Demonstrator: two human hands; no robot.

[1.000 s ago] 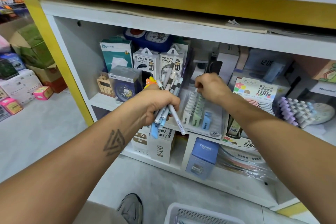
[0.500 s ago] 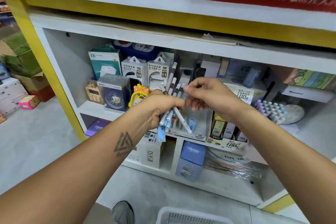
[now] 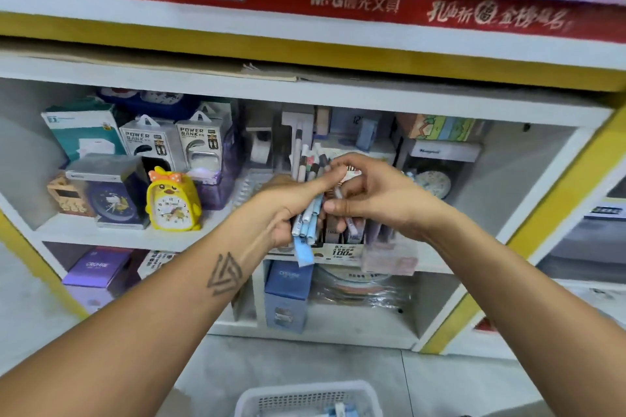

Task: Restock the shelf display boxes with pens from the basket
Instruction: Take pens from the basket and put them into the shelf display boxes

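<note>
My left hand (image 3: 291,203) grips a bundle of pens (image 3: 310,193), white and pale blue with dark caps, held upright in front of the middle shelf. My right hand (image 3: 376,196) is against the bundle from the right, its thumb and fingers pinching one pen in the bunch. Behind and below the hands stands a pen display box (image 3: 342,249) with a "100" label on the shelf edge, partly hidden. The white plastic basket (image 3: 271,398) sits on the floor at the bottom of the view, with something pale blue inside.
The white shelf (image 3: 111,234) carries a yellow chick alarm clock (image 3: 172,198), power bank boxes (image 3: 200,142), a blue clock box (image 3: 108,193) and other cartons. Blue and purple boxes (image 3: 288,291) fill the lower shelf. A red banner (image 3: 352,3) runs above. Grey floor lies below.
My right hand left the shelf's display box and came to the pen bundle, now pinching one pen. The view tilted upward and both hands shifted right.
</note>
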